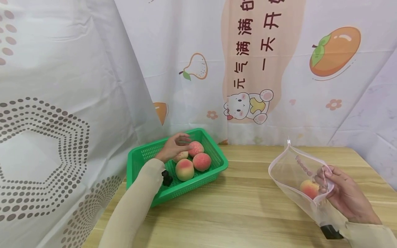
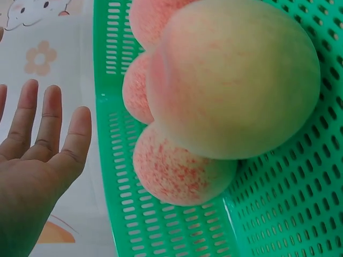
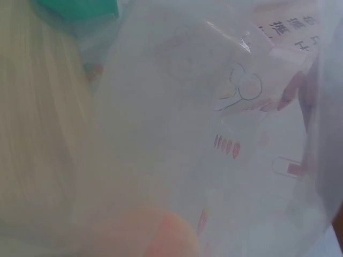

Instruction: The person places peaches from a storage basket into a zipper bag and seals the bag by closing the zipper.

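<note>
My left hand (image 1: 174, 148) hovers over the green basket (image 1: 221, 164), fingers spread and nothing in them. Several peaches lie together in the basket: a yellow one with a red blush (image 1: 184, 170), a pink one (image 1: 202, 162), another pink one (image 1: 196, 148), and a speckled one (image 2: 182, 171) partly covered by the hand in the head view. On the right, my right hand (image 1: 348, 194) grips the pink-edged rim of a translucent zip bag (image 1: 288, 172), its mouth gaping. Inside the bag sits a yellow-red peach (image 1: 309, 189), which shows blurred through the film in the right wrist view.
The basket stands at the back left of the wooden table (image 1: 242, 206), close to a printed curtain (image 1: 198, 100). A white slider (image 1: 288, 141) sits at the bag's far corner. Another patterned cloth (image 1: 102, 69) hangs along the left side.
</note>
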Tool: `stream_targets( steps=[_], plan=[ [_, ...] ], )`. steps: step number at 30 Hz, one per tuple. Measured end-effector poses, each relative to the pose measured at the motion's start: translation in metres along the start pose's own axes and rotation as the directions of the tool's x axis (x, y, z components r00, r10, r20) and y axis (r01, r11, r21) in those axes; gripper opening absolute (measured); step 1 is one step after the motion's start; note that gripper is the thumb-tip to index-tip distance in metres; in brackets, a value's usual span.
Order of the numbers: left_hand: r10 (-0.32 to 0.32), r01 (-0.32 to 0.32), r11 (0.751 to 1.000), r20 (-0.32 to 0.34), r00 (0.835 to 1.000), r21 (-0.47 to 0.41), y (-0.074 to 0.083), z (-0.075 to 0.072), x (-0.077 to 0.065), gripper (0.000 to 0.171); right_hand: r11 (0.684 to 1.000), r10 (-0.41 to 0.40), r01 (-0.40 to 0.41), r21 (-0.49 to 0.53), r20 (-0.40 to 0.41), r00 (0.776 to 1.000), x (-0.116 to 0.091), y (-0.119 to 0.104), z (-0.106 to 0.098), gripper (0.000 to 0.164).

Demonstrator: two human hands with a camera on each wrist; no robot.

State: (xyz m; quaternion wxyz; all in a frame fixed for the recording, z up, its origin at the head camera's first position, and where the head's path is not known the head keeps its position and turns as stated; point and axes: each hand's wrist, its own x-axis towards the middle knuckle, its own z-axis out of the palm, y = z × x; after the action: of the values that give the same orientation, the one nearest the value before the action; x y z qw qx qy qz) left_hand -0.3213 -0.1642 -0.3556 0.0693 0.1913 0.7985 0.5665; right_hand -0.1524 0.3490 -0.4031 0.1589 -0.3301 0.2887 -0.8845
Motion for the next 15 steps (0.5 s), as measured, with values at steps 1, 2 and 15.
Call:
stream_targets(
  steps=[1,2,15],
  plan=[
    [-0.002,0.002,1.000,-0.004,1.000,0.001,-0.001,-0.001,0.000,0.047,1.000,0.003,-0.003,-0.004,-0.001,1.000,0.000,0.000,0.000,0.054],
    [-0.005,0.005,1.000,-0.010,1.000,0.002,-0.002,-0.002,0.000,0.047,1.000,0.005,-0.005,-0.005,-0.003,1.000,0.000,0.000,0.000,0.054],
    [0.010,-0.009,1.000,-0.089,0.996,0.011,-0.012,-0.012,-0.001,0.044,1.000,0.005,-0.005,-0.008,-0.012,1.000,0.000,-0.001,0.002,0.056]
  ],
)
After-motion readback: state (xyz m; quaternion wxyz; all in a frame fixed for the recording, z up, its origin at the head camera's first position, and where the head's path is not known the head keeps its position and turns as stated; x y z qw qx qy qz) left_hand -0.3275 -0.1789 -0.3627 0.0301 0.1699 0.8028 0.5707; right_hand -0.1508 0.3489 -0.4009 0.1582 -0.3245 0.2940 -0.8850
